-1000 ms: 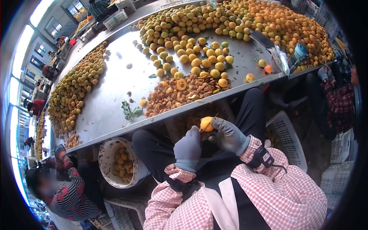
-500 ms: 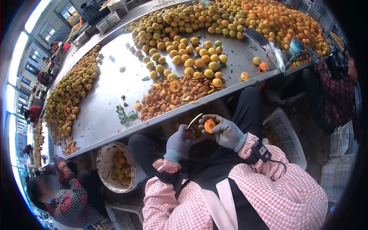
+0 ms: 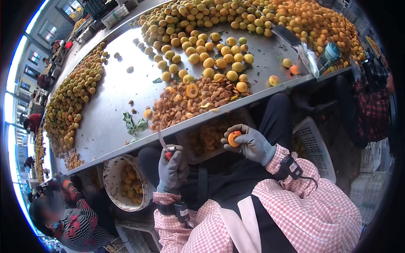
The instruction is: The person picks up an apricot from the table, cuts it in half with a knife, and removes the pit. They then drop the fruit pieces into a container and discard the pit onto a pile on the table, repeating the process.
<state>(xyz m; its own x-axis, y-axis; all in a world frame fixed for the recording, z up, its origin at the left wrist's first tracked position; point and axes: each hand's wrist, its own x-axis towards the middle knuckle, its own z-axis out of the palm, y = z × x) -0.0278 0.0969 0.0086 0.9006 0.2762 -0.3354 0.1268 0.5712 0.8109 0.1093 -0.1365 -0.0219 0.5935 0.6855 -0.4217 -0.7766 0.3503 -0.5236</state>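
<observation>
Steel table [image 3: 114, 99] runs above both grips, heaped with loose apricots [image 3: 219, 63]. White bucket [image 3: 104, 179] sits just left of the left hand [image 3: 172, 168], which is wrapped round a red-handled knife [image 3: 162, 142], blade up. The right hand [image 3: 253, 146] pinches a cut apricot [image 3: 234, 138] in its fingertips over the lap. It looks soft, juicy and slippery, so I'd hold it lightly by the skin side.

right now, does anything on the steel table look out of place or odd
Only small things. A sprig of green leaves lies alone on the steel table, away from the fruit, and one halved apricot sits cut side up on the heap of pits.
</observation>
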